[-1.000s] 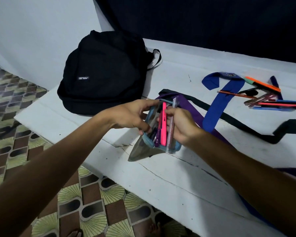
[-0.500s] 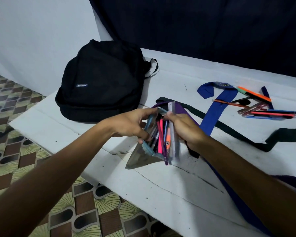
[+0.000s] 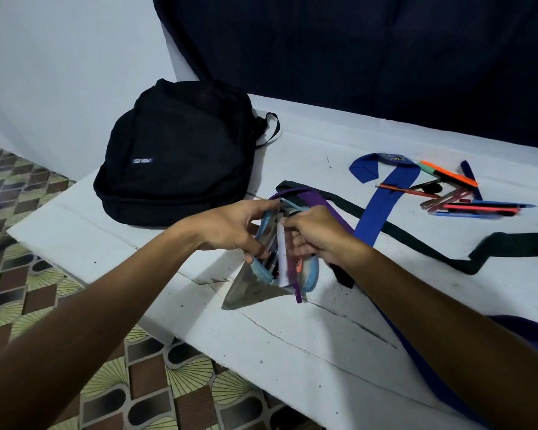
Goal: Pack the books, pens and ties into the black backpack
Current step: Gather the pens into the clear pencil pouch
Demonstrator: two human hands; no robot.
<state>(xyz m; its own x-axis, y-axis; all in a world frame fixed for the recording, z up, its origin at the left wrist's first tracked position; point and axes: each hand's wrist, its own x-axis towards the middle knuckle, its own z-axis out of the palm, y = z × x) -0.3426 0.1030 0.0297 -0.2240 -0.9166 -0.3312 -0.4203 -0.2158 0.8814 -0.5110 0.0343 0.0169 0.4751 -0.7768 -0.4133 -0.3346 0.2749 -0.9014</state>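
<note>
Head view. I see the table (image 3: 292,352) running from lower right to upper left; its near edge cuts diagonally across the frame, with patterned floor (image 3: 44,274) below and left of it. The pouch (image 3: 263,283) sits just inside that edge, its clear corner pointing toward the drop.

My left hand (image 3: 230,228) grips the pouch's left rim, fingers curled and pressed on the blue trim. My right hand (image 3: 317,234) holds the right rim, fingers closed on it; whether they also pinch a pen I cannot tell. Several pens stand inside the open mouth, and a purple pen (image 3: 297,291) sticks out over the near lip.

The backpack (image 3: 177,150) lies flat at the table's left end, well apart from the pouch, near the wall (image 3: 59,72). I cannot tell whether its zip is open.

Bare tabletop lies between the hands and the backpack. To the right the surface is crowded: a purple tie (image 3: 320,201) lies under the hands, a dark tie (image 3: 416,240) crosses behind them, a blue tie (image 3: 382,200) lies over it, and loose pens (image 3: 466,200) lie in a heap at far right. A dark curtain (image 3: 354,57) closes the back.
</note>
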